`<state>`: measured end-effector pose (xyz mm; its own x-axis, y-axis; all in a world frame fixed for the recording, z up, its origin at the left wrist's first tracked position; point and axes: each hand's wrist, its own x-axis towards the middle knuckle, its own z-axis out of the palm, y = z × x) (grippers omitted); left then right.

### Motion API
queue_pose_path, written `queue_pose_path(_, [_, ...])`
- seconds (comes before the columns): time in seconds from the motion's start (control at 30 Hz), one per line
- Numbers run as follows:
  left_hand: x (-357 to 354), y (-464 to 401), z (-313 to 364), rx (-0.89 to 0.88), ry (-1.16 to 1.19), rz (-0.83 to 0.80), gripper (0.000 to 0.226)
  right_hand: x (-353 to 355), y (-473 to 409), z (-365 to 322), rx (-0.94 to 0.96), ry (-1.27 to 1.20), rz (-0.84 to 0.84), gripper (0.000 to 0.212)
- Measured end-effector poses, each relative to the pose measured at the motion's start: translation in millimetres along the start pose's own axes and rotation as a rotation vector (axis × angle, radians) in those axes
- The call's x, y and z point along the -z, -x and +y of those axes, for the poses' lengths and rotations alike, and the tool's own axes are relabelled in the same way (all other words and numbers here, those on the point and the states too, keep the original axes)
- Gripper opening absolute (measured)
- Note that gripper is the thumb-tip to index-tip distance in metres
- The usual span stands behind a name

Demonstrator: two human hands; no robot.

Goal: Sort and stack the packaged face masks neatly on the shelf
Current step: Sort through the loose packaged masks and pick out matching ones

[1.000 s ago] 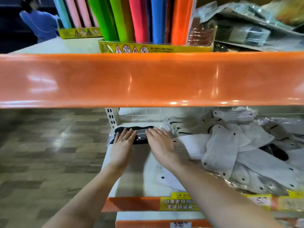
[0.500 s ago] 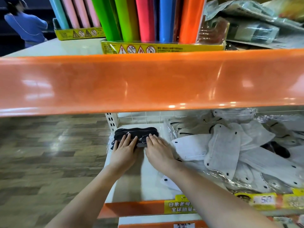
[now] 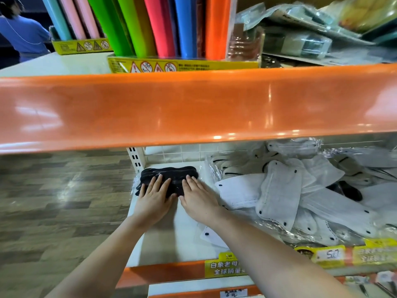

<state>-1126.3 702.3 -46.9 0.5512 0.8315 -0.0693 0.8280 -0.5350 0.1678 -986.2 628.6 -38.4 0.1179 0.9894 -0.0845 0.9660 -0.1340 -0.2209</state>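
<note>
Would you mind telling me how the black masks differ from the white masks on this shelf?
The black masks sit in one compact stack at the shelf's left end; the white masks sprawl in a loose, overlapping heap to the right. Both hands rest flat on the black masks; neither touches the white masks. Both kinds are in clear plastic.

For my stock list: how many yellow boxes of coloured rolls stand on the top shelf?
2. One yellow box stands front centre on the top shelf; the second box is further back, at the left. Others may be hidden out of view.
</note>
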Motion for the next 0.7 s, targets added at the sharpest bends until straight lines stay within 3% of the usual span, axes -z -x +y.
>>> queue_pose_path(0.33, [7.6,-9.1,4.6,0.008,0.041,-0.043,0.056,6.5,-0.8,2.9,-0.005,-0.027,0.015,0.057])
queue_pose_path(0.43, [7.3,-10.9,5.6,0.018,0.045,-0.008,0.055,11.3,5.7,4.9,0.043,-0.021,0.094,0.053])
queue_pose_path(0.6, [0.9,-8.0,46.1,-0.249,0.138,0.283,0.040,33.1,28.1,33.5,0.098,-0.063,0.309,0.038])
queue_pose_path(0.7, [-0.6,-1.7,97.8,-0.315,0.253,0.285,0.047,48.2,48.9,60.9,0.054,-0.023,0.394,0.036])
